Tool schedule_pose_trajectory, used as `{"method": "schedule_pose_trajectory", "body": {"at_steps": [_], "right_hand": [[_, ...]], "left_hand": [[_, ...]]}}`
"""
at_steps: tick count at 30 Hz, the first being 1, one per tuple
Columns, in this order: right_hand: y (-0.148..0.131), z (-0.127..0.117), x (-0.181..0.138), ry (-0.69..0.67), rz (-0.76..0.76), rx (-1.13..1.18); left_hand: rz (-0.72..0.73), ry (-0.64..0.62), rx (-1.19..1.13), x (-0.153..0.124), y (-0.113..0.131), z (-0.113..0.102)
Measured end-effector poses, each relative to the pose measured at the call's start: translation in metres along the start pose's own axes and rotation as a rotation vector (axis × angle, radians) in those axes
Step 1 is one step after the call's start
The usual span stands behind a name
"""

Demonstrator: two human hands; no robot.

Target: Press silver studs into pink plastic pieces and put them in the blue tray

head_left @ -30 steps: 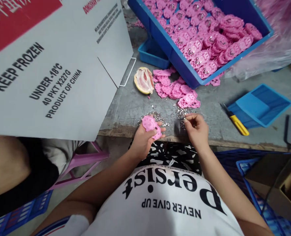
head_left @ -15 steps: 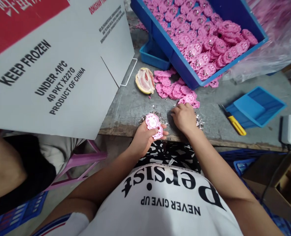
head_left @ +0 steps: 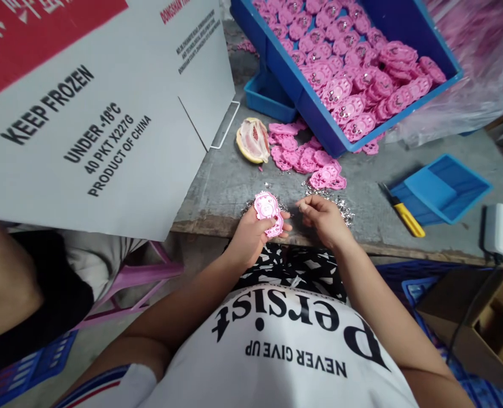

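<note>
Grey table [head_left: 225, 184], carton [head_left: 106, 130] alongside: left grip [head_left: 251, 238] holds pink part [head_left: 268, 212], right grip [head_left: 325, 218] pinched closed.

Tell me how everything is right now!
left hand: gripping the pink piece
right hand: fingers pinched, contents too small to see
blue bin: tilted, heaped with pink pieces
right blue tray: empty
fruit: split open
yellow knife: lying flat, untouched

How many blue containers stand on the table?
3. A big bin of pink parts at the back, a small tray just left of it, and a shallow tray at the right beside the knife. Others may be hidden under the plastic sheet.
</note>
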State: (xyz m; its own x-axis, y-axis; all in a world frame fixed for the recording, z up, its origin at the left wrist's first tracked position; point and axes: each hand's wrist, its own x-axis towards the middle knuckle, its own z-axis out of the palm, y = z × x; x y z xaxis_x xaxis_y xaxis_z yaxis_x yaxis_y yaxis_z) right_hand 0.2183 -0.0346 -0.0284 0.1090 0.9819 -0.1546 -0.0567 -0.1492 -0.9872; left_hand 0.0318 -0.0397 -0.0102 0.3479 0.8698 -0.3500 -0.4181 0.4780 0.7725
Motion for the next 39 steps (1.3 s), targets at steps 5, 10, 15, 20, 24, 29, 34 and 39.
{"method": "schedule_pose_trajectory", "body": {"at_steps": [5,10,15,20,24,29,34,39], "right_hand": [[-0.009,0.001,-0.007,-0.067,0.058,0.289],[-0.012,0.002,-0.009,-0.05,0.093,0.392],[-0.01,0.003,-0.01,-0.019,0.145,0.488],[-0.01,0.005,-0.015,0.015,0.142,0.455],[-0.01,0.009,-0.019,0.075,0.126,0.384],[-0.01,0.016,-0.021,0.116,0.081,0.339],[-0.007,0.015,-0.023,0.052,0.05,0.34],[-0.003,0.007,-0.026,0.007,0.018,0.244]], "left_hand": [[-0.028,-0.011,0.024,0.002,0.001,0.007],[-0.049,-0.03,0.041,0.003,0.001,0.012],[-0.047,-0.038,0.037,0.007,0.0,0.014],[-0.033,-0.037,0.081,0.01,-0.001,0.019],[0.069,0.001,0.13,0.015,-0.007,0.026],[0.134,0.059,0.131,0.02,-0.013,0.033],[0.019,-0.01,0.067,0.02,-0.01,0.033],[-0.024,-0.029,0.091,0.019,-0.007,0.031]]}}
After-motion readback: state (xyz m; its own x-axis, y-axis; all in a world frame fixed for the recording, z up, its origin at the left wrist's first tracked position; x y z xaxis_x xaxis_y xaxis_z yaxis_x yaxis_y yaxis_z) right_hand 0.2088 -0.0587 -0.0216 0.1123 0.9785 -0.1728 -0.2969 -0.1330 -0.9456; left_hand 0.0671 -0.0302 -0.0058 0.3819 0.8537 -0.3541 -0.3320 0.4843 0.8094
